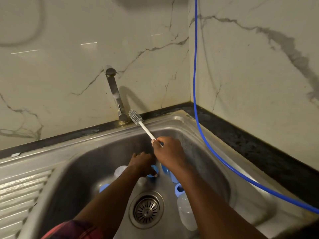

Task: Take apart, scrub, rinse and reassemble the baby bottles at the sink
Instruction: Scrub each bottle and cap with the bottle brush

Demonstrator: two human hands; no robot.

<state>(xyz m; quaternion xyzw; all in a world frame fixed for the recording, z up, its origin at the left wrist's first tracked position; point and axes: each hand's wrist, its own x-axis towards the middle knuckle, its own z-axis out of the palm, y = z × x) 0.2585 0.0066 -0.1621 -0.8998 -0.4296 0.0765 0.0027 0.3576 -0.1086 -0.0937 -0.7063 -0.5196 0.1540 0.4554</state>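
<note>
My right hand (168, 153) grips the white handle of a bottle brush (137, 118), whose grey bristle head points up toward the tap base. My left hand (142, 163) reaches down into the steel sink (82, 163) and closes on a blue bottle ring (152, 175). A clear baby bottle with a blue collar (184, 207) lies on its side right of the drain. Another clear bottle (120, 170) stands left of my left wrist, and a blue piece (103, 187) lies beside it. More blue parts (170, 175) sit under my right wrist, partly hidden.
The chrome tap (114, 94) rises from the back rim of the sink. A blue hose (196, 83) hangs down the wall corner and runs across the right rim. The drain strainer (146, 210) is at the basin's centre. A ribbed draining board (20, 192) lies at left.
</note>
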